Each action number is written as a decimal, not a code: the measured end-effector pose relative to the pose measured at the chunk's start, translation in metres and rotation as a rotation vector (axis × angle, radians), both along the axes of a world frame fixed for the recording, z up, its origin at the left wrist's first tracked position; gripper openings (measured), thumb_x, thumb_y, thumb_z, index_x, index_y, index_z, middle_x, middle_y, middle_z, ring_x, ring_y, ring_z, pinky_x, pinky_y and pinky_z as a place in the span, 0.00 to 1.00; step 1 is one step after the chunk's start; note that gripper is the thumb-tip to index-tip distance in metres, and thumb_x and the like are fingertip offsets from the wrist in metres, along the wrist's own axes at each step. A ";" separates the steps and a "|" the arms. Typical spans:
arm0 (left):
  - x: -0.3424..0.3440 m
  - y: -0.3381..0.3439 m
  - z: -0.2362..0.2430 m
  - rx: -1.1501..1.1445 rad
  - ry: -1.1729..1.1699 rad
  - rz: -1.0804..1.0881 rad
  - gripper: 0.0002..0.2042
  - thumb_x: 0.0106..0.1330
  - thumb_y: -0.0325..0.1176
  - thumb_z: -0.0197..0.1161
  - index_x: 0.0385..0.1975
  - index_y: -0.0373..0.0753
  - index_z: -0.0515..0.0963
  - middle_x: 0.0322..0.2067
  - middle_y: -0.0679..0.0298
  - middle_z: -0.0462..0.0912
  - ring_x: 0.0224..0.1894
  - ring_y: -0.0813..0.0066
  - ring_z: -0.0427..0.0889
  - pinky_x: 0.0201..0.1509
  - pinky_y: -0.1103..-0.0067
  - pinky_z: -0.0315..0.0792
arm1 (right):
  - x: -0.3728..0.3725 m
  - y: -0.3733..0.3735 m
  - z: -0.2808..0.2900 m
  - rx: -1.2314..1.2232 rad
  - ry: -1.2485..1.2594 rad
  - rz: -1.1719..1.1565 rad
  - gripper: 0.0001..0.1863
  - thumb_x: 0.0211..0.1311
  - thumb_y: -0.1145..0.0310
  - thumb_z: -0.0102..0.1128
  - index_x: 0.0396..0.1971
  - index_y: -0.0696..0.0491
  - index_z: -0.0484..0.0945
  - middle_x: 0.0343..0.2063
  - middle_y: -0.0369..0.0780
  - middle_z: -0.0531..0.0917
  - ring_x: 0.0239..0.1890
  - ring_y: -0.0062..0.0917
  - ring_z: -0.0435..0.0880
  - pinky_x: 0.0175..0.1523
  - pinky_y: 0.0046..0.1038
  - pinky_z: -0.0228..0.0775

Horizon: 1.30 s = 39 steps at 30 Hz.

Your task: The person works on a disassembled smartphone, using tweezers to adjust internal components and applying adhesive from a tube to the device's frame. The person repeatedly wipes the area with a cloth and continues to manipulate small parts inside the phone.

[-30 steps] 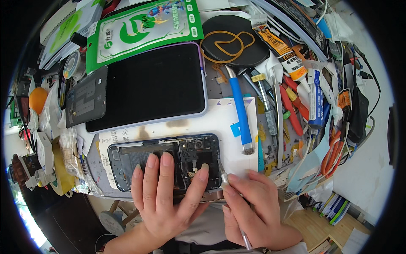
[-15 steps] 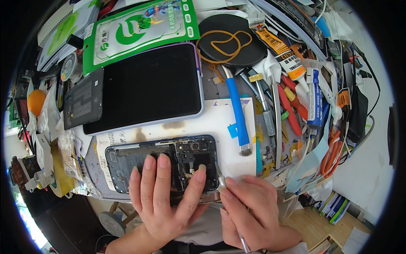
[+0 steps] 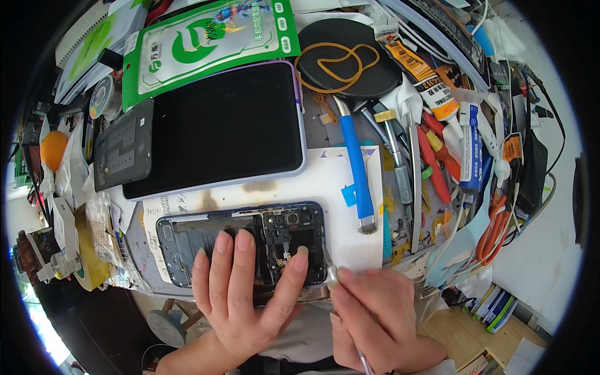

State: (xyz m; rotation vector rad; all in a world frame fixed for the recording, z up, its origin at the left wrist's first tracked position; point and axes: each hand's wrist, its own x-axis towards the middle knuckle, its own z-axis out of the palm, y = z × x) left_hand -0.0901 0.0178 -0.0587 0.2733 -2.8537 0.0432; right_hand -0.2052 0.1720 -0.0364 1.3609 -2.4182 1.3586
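An opened smartphone (image 3: 215,225) lies on its face near the table's front edge, back cover off, with its camera and inner parts exposed. My left hand (image 3: 250,294) rests across its lower middle, fingers spread and flat, pressing on it and hiding part of the inside. In my right hand (image 3: 378,312), pinched between thumb and fingers, is a slim metal craft knife (image 3: 331,267). Its thin tip meets the phone's right edge, by the lower corner. Beneath the phone is a stained white sheet (image 3: 350,250).
Behind the phone lies a black-screened tablet (image 3: 228,125), a dark back panel (image 3: 125,147) on its left end. A blue-handled brush (image 3: 356,162) lies right of it. Beyond are pliers (image 3: 437,156), glue tubes (image 3: 470,144), a black round pad (image 3: 347,47) with a rubber band, and a green-white package (image 3: 206,47).
The view has shifted slightly, so things on the right appear a little farther right. Both hands keep their poses, and the knife tip stays at the phone's right edge.
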 end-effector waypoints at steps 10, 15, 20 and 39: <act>-0.001 0.001 -0.001 -0.006 -0.005 0.015 0.21 0.77 0.52 0.48 0.64 0.62 0.79 0.62 0.40 0.76 0.64 0.44 0.77 0.69 0.53 0.65 | -0.023 -0.011 -0.022 -0.143 0.280 0.115 0.16 0.61 0.79 0.65 0.50 0.65 0.83 0.47 0.51 0.85 0.43 0.40 0.86 0.47 0.36 0.78; -0.001 0.000 -0.002 -0.001 0.030 0.003 0.21 0.77 0.52 0.48 0.64 0.62 0.79 0.62 0.41 0.76 0.64 0.45 0.77 0.70 0.53 0.63 | -0.017 -0.010 -0.013 -0.031 0.031 0.019 0.16 0.61 0.78 0.65 0.50 0.65 0.83 0.47 0.51 0.85 0.42 0.39 0.86 0.45 0.36 0.77; 0.001 0.000 -0.001 0.021 0.010 0.006 0.21 0.78 0.52 0.47 0.63 0.61 0.80 0.62 0.42 0.77 0.64 0.45 0.76 0.71 0.53 0.62 | -0.023 -0.012 -0.023 -0.130 0.281 0.085 0.15 0.63 0.75 0.65 0.49 0.64 0.83 0.46 0.50 0.86 0.42 0.40 0.86 0.46 0.35 0.77; 0.000 -0.002 0.002 0.069 0.014 0.006 0.22 0.70 0.47 0.56 0.64 0.61 0.80 0.63 0.43 0.76 0.65 0.46 0.76 0.70 0.52 0.63 | -0.019 0.011 0.024 -0.017 -0.074 0.059 0.11 0.71 0.72 0.57 0.46 0.63 0.79 0.48 0.53 0.84 0.43 0.40 0.84 0.56 0.42 0.77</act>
